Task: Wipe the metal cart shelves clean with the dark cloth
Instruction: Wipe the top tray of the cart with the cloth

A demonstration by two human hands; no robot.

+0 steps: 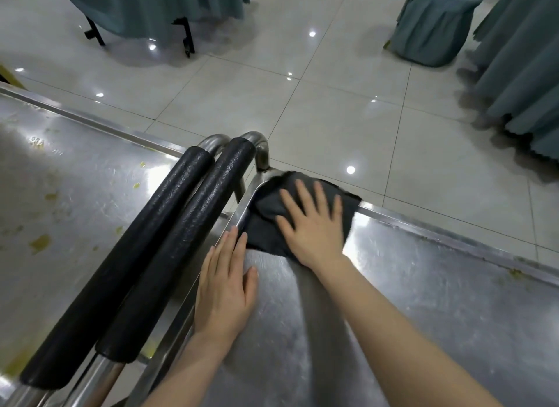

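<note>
The right hand [314, 225] is pressing flat on the dark cloth [264, 237], fingers straight and spread wide, not curling round it. The cloth is lying in the far corner of the metal shelf [423, 285], lapping over the rim. The left hand [222, 288] is resting flat on the bare shelf, fingers straight and close together, holding nothing, fingertips touching the rim beside the padded handles [181, 240].

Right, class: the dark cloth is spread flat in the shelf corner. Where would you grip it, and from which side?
Pinch the dark cloth at its near edge, coming from the person's side over the open shelf. The raised rim hems in its left and far sides, and the right hand presses flat on its middle.
</note>
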